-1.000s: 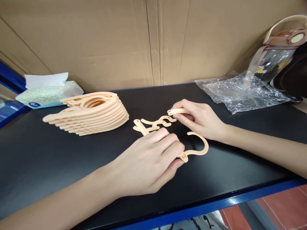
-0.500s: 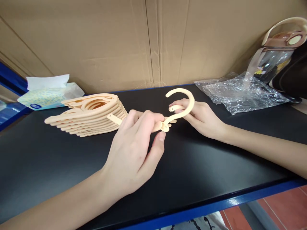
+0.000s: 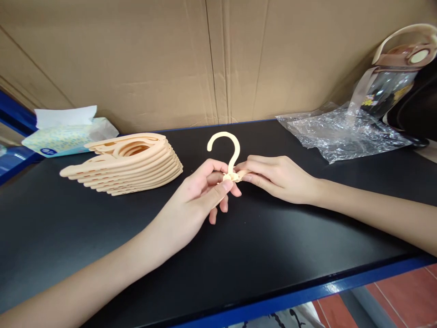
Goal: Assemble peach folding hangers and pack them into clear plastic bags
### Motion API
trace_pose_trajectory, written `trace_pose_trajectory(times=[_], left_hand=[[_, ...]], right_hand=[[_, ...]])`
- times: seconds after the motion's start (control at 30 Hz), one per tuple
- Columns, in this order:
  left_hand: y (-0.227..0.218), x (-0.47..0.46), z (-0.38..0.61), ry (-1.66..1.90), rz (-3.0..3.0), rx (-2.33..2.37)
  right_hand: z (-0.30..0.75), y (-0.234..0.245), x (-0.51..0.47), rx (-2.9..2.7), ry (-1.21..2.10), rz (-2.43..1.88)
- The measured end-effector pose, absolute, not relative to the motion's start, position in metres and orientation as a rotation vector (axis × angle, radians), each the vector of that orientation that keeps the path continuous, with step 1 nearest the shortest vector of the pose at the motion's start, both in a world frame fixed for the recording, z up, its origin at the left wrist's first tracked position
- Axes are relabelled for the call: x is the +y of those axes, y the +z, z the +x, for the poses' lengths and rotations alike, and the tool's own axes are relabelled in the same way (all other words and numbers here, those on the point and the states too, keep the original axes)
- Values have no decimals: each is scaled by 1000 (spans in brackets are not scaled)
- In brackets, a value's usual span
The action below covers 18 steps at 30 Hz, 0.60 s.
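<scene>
Head view: above a black tabletop with a blue edge [image 3: 327, 288], a cream curved plastic hook [image 3: 236, 146] is held upright, its base clamped between thumb and fingers of the left hand [image 3: 196, 196]. By the right hand [image 3: 278, 180], a slim peach plastic strip [image 3: 242, 174] is pinched, its end brought to that base; whether they are joined cannot be told. Alignment seems to be in hand; a steady base and a straight push would be called for. Farther left, peach plastic hangers [image 3: 150, 173] are stacked. Beyond, a white tissue [image 3: 66, 117] is half held in a pale patterned soft pack [image 3: 73, 134]; at right, a crumpled clear plastic bag [image 3: 341, 132] and a transparent brown-lidded bottle [image 3: 391, 86] are seen, contents unclear.
</scene>
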<state>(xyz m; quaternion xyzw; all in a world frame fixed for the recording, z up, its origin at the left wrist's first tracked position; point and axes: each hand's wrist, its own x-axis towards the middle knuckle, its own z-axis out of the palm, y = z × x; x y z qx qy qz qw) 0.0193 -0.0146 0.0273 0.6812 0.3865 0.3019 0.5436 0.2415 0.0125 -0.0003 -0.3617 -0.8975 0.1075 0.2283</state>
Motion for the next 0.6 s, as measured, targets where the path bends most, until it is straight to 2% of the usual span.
trace_pose_trajectory(times=[0.23, 0.6], left_hand=[[21, -6, 19, 667, 1227, 944], [20, -6, 19, 665, 1152, 918]], right_hand=[[240, -2, 13, -2499, 273, -1023], [240, -2, 13, -2525, 272, -992]])
